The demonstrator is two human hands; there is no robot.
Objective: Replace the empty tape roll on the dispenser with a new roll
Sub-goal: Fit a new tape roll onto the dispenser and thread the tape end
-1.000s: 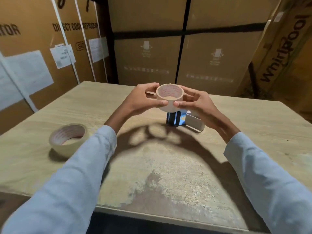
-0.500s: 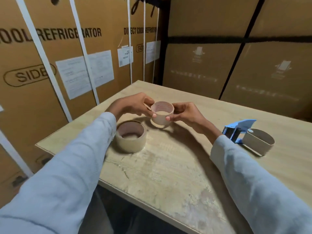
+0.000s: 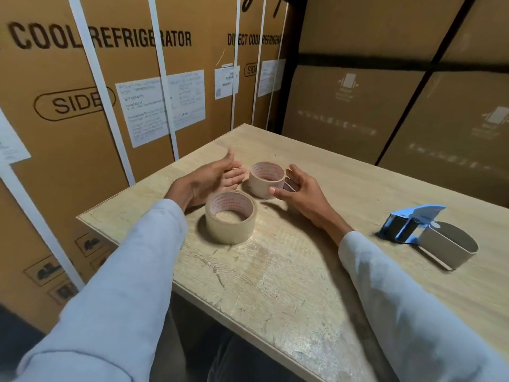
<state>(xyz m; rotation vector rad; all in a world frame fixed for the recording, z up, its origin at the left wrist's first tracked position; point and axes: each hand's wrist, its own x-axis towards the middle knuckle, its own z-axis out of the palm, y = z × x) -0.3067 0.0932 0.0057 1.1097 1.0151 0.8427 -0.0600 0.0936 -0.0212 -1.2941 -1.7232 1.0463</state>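
Note:
The empty tape core [image 3: 266, 180], a thin cardboard ring, stands on the wooden table [image 3: 289, 271] at the far left. My left hand [image 3: 212, 179] is open just left of it, fingers spread, not touching. My right hand [image 3: 300, 193] is open on its right side, thumb tip close to the core's wall. The new tape roll [image 3: 230, 216], thicker and beige, lies flat on the table just in front of the core, below my left hand. The blue and grey tape dispenser [image 3: 429, 234] rests on the table at the right, apart from both hands.
Tall cardboard refrigerator boxes [image 3: 110, 92] with white straps stand close along the table's left side, and more boxes [image 3: 385, 106] behind it. The table's near edge [image 3: 248, 304] runs diagonally in front of me.
Both hands lowered the empty core onto the table beside the new roll and let go of it; the fingers have spread. My view has swung left.

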